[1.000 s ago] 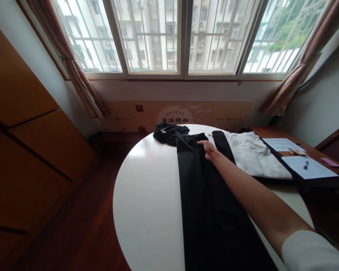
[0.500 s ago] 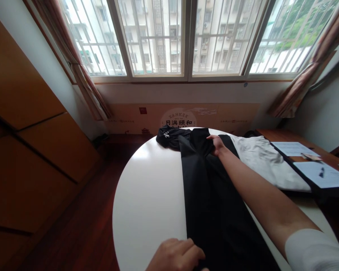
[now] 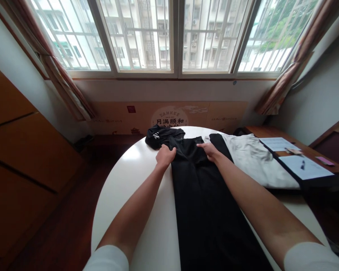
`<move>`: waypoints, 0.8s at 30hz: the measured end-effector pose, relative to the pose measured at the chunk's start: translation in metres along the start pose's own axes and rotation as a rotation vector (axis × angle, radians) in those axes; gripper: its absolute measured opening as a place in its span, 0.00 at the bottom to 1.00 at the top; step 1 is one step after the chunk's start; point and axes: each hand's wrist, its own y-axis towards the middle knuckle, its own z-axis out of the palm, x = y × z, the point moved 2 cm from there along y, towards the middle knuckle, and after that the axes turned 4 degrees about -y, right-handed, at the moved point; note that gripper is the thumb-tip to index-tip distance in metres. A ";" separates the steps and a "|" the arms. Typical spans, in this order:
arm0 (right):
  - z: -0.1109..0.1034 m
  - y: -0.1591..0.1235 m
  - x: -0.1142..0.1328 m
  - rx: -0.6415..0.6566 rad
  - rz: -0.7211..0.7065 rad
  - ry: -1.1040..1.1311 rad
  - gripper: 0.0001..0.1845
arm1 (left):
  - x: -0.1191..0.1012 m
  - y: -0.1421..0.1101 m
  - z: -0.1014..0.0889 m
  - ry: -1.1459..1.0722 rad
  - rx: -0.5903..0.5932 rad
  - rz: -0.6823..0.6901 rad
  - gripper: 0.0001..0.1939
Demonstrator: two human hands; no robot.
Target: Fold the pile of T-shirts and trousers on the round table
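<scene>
A pair of black trousers (image 3: 206, 203) lies lengthwise on the round white table (image 3: 147, 195), running from the near edge to the far side. My left hand (image 3: 165, 156) is closed on the trousers' far left corner. On the far right edge of the same end, my right hand (image 3: 211, 150) pinches the cloth. A crumpled black garment with white lettering (image 3: 161, 136) lies just beyond my left hand. Right of the trousers, a white garment (image 3: 257, 160) is spread out.
Papers and a pen (image 3: 302, 165) lie on a dark board over a wooden desk (image 3: 260, 131) at right. A printed cardboard panel (image 3: 169, 116) leans under the barred window. A wooden cabinet (image 3: 22, 150) stands at left; dark wooden floor surrounds the table.
My left hand has reached from the near end of the trousers to their far end and closed on the left corner. My right hand has stayed holding the far end.
</scene>
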 end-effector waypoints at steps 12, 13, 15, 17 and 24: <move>-0.001 0.018 -0.002 0.046 -0.090 -0.132 0.05 | 0.025 0.005 0.020 0.082 -0.119 0.200 0.29; 0.001 0.020 -0.004 0.044 -0.093 -0.171 0.05 | 0.023 0.007 0.021 0.089 -0.118 0.200 0.30; 0.003 0.024 -0.008 0.027 -0.101 -0.257 0.07 | 0.015 0.010 0.020 0.113 -0.123 0.183 0.28; 0.006 0.028 -0.011 -0.003 -0.114 -0.349 0.13 | 0.003 0.007 0.018 0.154 -0.135 0.152 0.23; 0.012 0.028 -0.001 -0.083 -0.247 -0.674 0.21 | -0.021 -0.165 0.022 0.398 0.132 0.864 0.26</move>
